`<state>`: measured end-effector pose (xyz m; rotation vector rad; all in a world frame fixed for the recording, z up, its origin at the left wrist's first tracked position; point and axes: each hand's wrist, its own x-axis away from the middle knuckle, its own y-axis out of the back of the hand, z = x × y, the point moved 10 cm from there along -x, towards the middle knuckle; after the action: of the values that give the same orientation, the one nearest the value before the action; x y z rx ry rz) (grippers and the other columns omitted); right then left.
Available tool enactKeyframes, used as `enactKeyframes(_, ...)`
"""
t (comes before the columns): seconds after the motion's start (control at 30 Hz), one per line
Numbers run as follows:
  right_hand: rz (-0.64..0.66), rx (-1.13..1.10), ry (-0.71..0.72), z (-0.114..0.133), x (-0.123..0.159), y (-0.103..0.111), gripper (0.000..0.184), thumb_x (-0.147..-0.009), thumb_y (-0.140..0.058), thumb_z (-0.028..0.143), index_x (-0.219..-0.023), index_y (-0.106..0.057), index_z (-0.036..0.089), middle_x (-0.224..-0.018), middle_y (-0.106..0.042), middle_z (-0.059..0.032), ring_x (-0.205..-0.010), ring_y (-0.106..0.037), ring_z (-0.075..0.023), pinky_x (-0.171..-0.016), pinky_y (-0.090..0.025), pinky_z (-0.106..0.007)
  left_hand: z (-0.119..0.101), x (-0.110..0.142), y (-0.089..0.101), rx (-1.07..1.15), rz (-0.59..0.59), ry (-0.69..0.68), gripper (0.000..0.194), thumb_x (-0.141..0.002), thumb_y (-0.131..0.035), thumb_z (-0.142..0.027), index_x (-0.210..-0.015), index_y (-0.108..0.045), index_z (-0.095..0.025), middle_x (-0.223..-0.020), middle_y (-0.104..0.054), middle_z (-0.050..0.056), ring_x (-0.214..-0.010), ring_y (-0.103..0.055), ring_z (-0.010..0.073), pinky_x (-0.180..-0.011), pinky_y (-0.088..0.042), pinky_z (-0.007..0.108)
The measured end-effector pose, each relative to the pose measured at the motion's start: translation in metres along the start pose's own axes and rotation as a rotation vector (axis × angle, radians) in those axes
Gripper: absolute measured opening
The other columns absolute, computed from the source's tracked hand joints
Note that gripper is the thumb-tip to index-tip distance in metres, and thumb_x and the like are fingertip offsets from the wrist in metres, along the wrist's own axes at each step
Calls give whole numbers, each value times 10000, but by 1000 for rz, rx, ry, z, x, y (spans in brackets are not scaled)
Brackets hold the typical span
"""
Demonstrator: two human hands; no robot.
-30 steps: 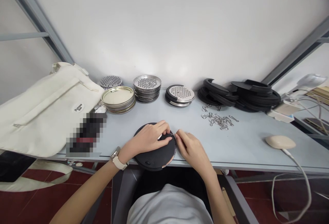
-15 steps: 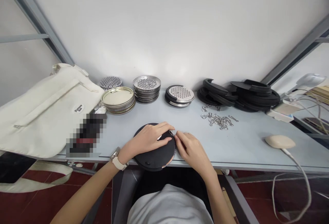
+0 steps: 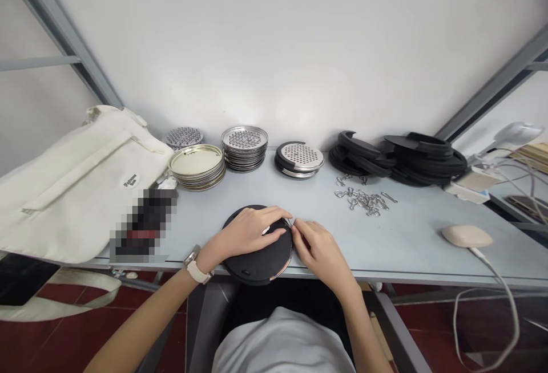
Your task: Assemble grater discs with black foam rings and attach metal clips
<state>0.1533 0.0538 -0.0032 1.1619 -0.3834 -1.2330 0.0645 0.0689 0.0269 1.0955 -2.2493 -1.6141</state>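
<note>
A round black disc (image 3: 265,259), with a thin shiny metal edge showing at its lower right, lies at the table's front edge. Across its top rests my left hand (image 3: 252,229), palm down, its thumb and fingers stretched out and apart near the right rim. My right hand (image 3: 315,246) is at that rim, thumb and forefinger pinched together on a small wire clip (image 3: 288,223). Most of the clip is hidden by the fingertips. To the right, several similar wire clips (image 3: 363,201) lie in a loose pile.
Along the wall stand stacked pale metal lids (image 3: 196,161), grater discs (image 3: 245,139), a grater disc with a black rim (image 3: 302,156) and black plastic parts (image 3: 417,159). A cream bag (image 3: 85,185) leans at left. At right lies a beige corded device (image 3: 466,235).
The wire clip has turned slightly at the rim, and less of it shows between my fingertips. Both hands and the disc stay almost where they were.
</note>
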Motion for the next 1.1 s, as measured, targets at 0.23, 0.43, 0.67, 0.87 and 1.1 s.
enactKeyframes(0.23,-36,23,-13,0,0,3,184,-969,-332,213,-829,-450,206,-720,-569,-15,-647,-502,-162,-623,-367,-277,0,0,0,18,4,7,287,-935,-451,-261,-1217,-502,-247,-1157,-623,19,-1016,-604,171,-896,-453,300)
enactKeyframes(0.43,-58,-1,-43,-5,1,4,185,-975,-326,227,-818,-423,211,-687,-538,-3,-617,-494,-156,-599,-356,-266,0,0,0,20,13,11,276,-944,-440,-266,-1212,-502,-246,-1166,-622,8,-1021,-600,169,-905,-440,293)
enactKeyframes(0.67,-36,10,-25,-2,0,4,204,-980,-325,237,-796,-409,212,-680,-523,-1,-627,-487,-157,-616,-353,-266,1,0,0,-22,20,24,274,-946,-429,-257,-1212,-494,-244,-1135,-618,13,-977,-610,169,-865,-446,291)
enactKeyframes(0.87,-21,59,-11,0,-2,0,210,-986,-313,240,-821,-438,208,-680,-545,-8,-620,-488,-161,-610,-354,-269,2,0,2,-52,6,51,267,-950,-419,-278,-1206,-486,-244,-1134,-591,23,-939,-615,161,-818,-465,276)
enactKeyframes(1.1,-9,94,0,-1,-5,-3,202,-984,-315,231,-888,-491,203,-680,-580,-13,-632,-522,-174,-625,-364,-274,3,-1,2,-48,-8,50,255,-948,-418,-279,-1187,-501,-248,-1128,-586,19,-939,-611,155,-821,-469,272)
